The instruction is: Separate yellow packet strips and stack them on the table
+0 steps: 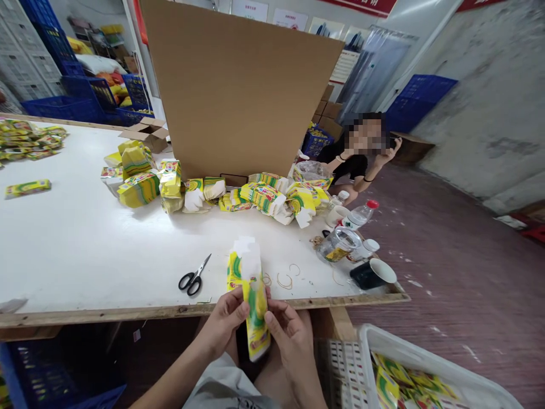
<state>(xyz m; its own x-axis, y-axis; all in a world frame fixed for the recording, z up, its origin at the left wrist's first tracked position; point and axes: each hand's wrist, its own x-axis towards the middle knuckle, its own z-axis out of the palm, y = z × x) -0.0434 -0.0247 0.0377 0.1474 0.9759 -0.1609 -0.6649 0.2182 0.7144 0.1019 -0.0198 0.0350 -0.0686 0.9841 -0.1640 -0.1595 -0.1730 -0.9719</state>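
Note:
Between my two hands is a yellow and green printed carton [257, 321], long and flat-looking, held just over the table's front edge. My left hand [227, 318] pinches its left side, thumb in front. On its right side, my right hand [292, 329] grips with thumb and fingers. Behind it on the table lies a small stack of flattened cartons [235, 270] with white flaps. To the left rest black-handled scissors [193, 278], their blades pointing away. Some rubber bands [284, 280] are scattered right of the stack.
Bundles of cartons [266, 196] line the table [106, 255] before a tall cardboard sheet [242, 85]. A dark mug [370, 275], clear jar [338, 244] and bottle [360, 216] stand at the right edge. A white crate [364, 363] holds packets below right. A person [353, 153] sits beyond.

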